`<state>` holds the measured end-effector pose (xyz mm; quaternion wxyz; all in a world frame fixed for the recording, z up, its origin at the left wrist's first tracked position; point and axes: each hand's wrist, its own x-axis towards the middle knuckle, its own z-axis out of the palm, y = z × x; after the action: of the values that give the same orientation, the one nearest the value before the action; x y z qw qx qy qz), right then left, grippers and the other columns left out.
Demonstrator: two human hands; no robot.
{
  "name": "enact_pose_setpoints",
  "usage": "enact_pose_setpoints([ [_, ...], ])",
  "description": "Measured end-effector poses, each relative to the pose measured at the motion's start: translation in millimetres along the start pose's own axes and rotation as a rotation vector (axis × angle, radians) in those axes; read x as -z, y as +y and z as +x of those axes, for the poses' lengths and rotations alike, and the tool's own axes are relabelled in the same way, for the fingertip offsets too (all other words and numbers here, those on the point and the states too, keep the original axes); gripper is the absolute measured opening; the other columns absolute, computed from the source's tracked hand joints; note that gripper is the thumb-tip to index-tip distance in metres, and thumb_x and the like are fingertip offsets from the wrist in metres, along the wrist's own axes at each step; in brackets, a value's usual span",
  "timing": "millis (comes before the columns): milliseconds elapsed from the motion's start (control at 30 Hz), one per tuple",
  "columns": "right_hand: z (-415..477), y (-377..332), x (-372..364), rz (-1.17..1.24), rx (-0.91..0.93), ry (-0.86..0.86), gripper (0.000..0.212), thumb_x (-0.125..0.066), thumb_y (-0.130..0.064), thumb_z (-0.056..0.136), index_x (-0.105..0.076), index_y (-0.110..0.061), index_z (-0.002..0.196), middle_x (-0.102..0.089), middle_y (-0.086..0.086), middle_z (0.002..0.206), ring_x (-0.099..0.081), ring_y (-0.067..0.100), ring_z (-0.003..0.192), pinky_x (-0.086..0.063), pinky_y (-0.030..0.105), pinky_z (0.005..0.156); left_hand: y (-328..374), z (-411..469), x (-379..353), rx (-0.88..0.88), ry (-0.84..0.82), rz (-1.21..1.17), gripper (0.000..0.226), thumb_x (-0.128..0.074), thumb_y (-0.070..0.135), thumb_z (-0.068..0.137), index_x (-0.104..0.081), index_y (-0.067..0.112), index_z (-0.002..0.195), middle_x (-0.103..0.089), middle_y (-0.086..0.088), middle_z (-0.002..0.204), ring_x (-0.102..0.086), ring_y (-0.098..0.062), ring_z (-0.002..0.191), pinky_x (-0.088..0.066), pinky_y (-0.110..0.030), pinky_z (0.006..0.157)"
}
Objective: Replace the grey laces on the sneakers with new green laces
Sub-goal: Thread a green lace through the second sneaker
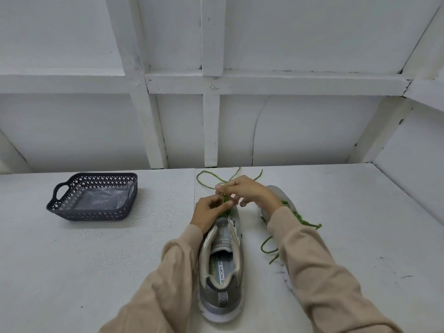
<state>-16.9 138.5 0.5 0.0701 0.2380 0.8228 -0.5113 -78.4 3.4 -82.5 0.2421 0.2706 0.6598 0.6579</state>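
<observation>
A grey sneaker [221, 272] stands in the middle of the white table, heel toward me. A green lace [206, 179] runs from its front eyelets and loops out toward the wall. My left hand [209, 211] pinches this lace just above the shoe's front. My right hand [242, 191] pinches the same lace a little higher and farther back. A second grey sneaker [274, 195] lies to the right, mostly hidden by my right arm. Its own green lace [305, 222] trails off to the right.
A dark perforated basket [93, 212] with handles sits at the left of the table, with clear plastic in its bottom. A white panelled wall [216, 116] rises directly behind the table's far edge.
</observation>
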Motion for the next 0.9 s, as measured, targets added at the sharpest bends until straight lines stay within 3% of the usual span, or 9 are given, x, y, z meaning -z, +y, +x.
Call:
enact_pose_setpoints([
  [67,1.3,3.0,-7.2,0.143,0.097,0.1,0.026,-0.075,-0.028,0.084,-0.076,-0.005,0.095,-0.062,0.003,0.076,-0.041,0.011,0.058,-0.029,0.018,0.046,-0.5,-1.1,-0.1,-0.013,0.004,0.015,0.02,-0.078,0.017,0.074,-0.075,0.008,0.092,-0.072,-0.013,0.088,-0.065,-0.021,0.083,-0.053,-0.042,0.086],
  [167,-0.6,-2.0,-7.1,0.247,0.179,0.171,0.016,-0.077,-0.017,0.081,-0.076,-0.003,0.087,-0.065,-0.004,0.071,-0.043,0.012,0.06,-0.031,0.019,0.047,-4.5,-3.9,2.4,-0.033,-0.027,0.036,0.037,-0.085,0.021,0.062,-0.072,0.019,0.097,-0.074,-0.004,0.098,-0.069,-0.021,0.092,-0.055,-0.034,0.088],
  [233,-1.6,-9.3,-6.5,0.261,0.209,0.151,0.01,-0.076,-0.014,0.082,-0.075,-0.006,0.078,-0.069,0.006,0.08,-0.049,0.013,0.059,-0.035,0.02,0.047,-8.5,-3.4,4.3,-0.05,-0.018,0.066,0.051,-0.087,0.016,0.06,-0.068,0.017,0.107,-0.071,-0.002,0.107,-0.067,-0.015,0.1,-0.053,-0.026,0.088],
  [333,-1.0,-22.5,-8.8,0.332,0.238,0.158,0.018,-0.072,-0.008,0.084,-0.068,-0.008,0.067,-0.07,0.005,0.08,-0.047,0.01,0.055,-0.035,0.018,0.047,-8.2,-4.8,5.6,-0.048,-0.009,0.07,0.06,-0.088,0.005,0.063,-0.061,0.014,0.115,-0.064,-0.001,0.116,-0.063,-0.001,0.101,-0.049,-0.015,0.084],
  [400,0.9,-31.5,-8.7,0.495,0.243,0.166,0.018,-0.069,-0.004,0.086,-0.063,-0.003,0.069,-0.07,0.001,0.077,-0.042,0.01,0.055,-0.033,0.018,0.048,-8.7,-5.6,7.2,-0.039,0.003,0.083,0.063,-0.088,0.007,0.062,-0.06,0.018,0.118,-0.062,0.0,0.118,-0.061,0.001,0.103,-0.049,-0.014,0.084],
  [533,2.1,-53.5,7.0,0.814,0.284,0.209,0.01,-0.065,-0.004,0.088,-0.066,-0.003,0.078,-0.067,-0.002,0.07,-0.038,0.007,0.046,-0.027,0.015,0.039,-10.8,-6.2,7.2,-0.065,0.009,0.189,0.061,-0.089,0.016,0.062,-0.058,0.035,0.111,-0.061,0.008,0.116,-0.058,-0.002,0.11,-0.047,-0.016,0.092],
  [700,4.5,-75.6,13.1,0.699,0.308,0.19,0.006,-0.068,-0.005,0.087,-0.068,-0.002,0.081,-0.069,0.002,0.078,-0.043,0.008,0.049,-0.031,0.016,0.04,-11.3,-8.8,8.6,-0.107,-0.014,0.193,0.043,-0.087,0.015,0.065,-0.068,0.031,0.1,-0.062,0.005,0.117,-0.058,-0.009,0.112,-0.047,-0.022,0.096],
  [900,11.7,-77.5,9.1,0.803,0.314,0.18,0.008,-0.066,-0.003,0.088,-0.066,0.0,0.081,-0.067,0.003,0.076,-0.045,0.005,0.045,-0.032,0.015,0.038,-13.6,-10.8,6.9,-0.056,-0.021,0.204,0.032,-0.08,0.043,0.06,-0.073,0.038,0.09,-0.062,0.015,0.116,-0.056,-0.007,0.116,-0.045,-0.039,0.103],
])
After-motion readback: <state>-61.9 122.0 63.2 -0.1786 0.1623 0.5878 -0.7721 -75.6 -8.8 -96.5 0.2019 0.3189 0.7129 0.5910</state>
